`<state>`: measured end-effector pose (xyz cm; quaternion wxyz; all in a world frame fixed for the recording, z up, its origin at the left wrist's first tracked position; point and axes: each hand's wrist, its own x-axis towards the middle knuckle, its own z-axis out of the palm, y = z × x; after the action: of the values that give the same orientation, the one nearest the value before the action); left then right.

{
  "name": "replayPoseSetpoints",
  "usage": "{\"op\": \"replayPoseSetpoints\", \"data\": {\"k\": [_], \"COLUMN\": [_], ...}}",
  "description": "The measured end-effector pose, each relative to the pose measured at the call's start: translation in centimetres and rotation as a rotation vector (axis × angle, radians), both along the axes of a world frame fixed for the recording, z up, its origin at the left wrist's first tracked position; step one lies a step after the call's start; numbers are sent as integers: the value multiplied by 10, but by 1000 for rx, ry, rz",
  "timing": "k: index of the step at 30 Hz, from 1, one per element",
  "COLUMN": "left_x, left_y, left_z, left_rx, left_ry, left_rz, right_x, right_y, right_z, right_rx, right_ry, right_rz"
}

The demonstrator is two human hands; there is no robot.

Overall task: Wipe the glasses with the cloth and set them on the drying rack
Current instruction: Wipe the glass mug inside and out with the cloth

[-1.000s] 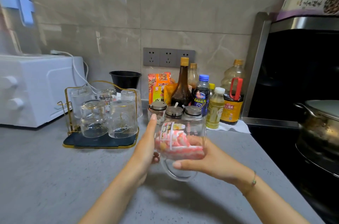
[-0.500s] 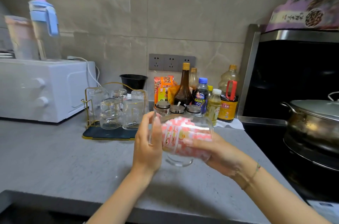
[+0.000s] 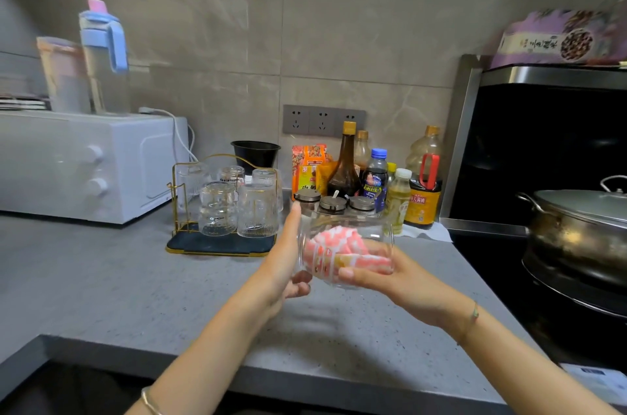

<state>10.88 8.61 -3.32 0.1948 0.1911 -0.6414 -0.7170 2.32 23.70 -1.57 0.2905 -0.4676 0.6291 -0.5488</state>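
**A glass (image 3: pixel 346 226) held over the counter (image 3: pixel 135 278)**

The clear glass lies on its side above the grey counter, a pink-and-white cloth (image 3: pixel 334 245) stuffed inside. The left hand (image 3: pixel 281 265) cups its base; the right hand (image 3: pixel 400 282) grips the cloth through the mouth. The bottle labels (image 3: pixel 420 202) behind are too blurred to read

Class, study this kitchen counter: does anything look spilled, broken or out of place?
Nothing stands out. The glasses sit upended on the rack; the held glass is tilted only for wiping, cloth inside.
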Motion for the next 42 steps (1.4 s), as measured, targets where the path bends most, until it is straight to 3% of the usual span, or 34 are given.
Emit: {"op": "replayPoseSetpoints", "data": {"k": [6, 12, 15, 20, 24, 26, 29, 32, 36, 39, 42], "left_x": [-11, -1, 0, -2, 0, 5, 4, -3, -7, -6, -6], "left_y": [3, 9, 4, -2, -10, -12, -10, -6, -8, -10, -13], "left_z": [-20, -26, -32, -30, -22, -19, -16, -20, -30, -36, -40], "left_rx": [-70, -353, -450, -397, -383, -286, -132, -107, -270, -429, -471], "left_ry": [119, 281, 312, 222, -33, -83, -80, -45, -5, 114, 209], "left_rz": [260, 272, 235, 139, 47, -24, -47, 80, 273, 261, 190], "right_x": [8, 6, 2, 1, -2, -2, -2, 0, -1, -3, -2], "right_y": [-5, -3, -2, -6, -7, -8, -11, -14, -15, -14, -12], "right_z": [-3, 1, -1, -5, -9, -10, -12, -12, -7, -5, -5], "right_rx": [29, -24, -33, -87, -76, -64, -38, -14, -21, -72, -69], "right_ry": [-21, -359, -386, -394, -322, -241, -173, -157, -286, -453, -507], "right_rz": [82, 156, 131, 77, 8, -17, -54, -37, 29, 66, 86]}}
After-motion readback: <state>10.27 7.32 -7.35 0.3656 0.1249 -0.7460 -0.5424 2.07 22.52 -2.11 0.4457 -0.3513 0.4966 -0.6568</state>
